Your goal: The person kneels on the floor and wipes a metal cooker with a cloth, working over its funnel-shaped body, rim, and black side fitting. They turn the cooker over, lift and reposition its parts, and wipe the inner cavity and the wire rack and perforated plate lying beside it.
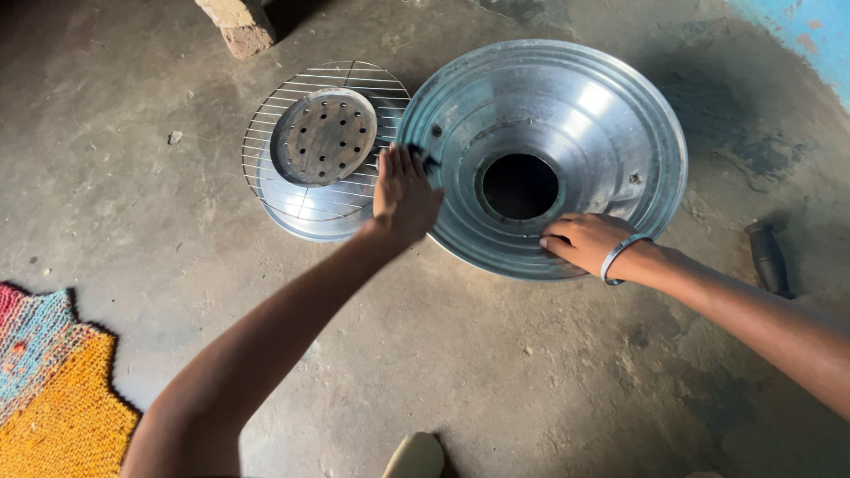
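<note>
L hand (pixel 403 190): fingers out flat, resting on L rim of big metal bowl (pixel 611 133); small dark item by fingertips, can't tell what.
R hand (pixel 584 241): fingers curled, pressing bowl's near rim; metal bangle (pixel 620 257) on wrist.
Bowl: shiny, ribbed, round hole (pixel 520 186) in centre; sits on concrete floor (pixel 496 372).
Left of bowl: wire grill (pixel 274 133) over smaller pan, perforated disc (pixel 323 135) tilted on top.
Elsewhere: knitted mat (pixel 53 389) bottom L, brick (pixel 237 25) top, dark handle (pixel 767 257) far R.

Bare concrete floor (pixel 496 372) carries a metal cone (pixel 611 124); a smaller bowl (pixel 310 221); a knitted mat (pixel 53 389); a brick (pixel 237 25).
</note>
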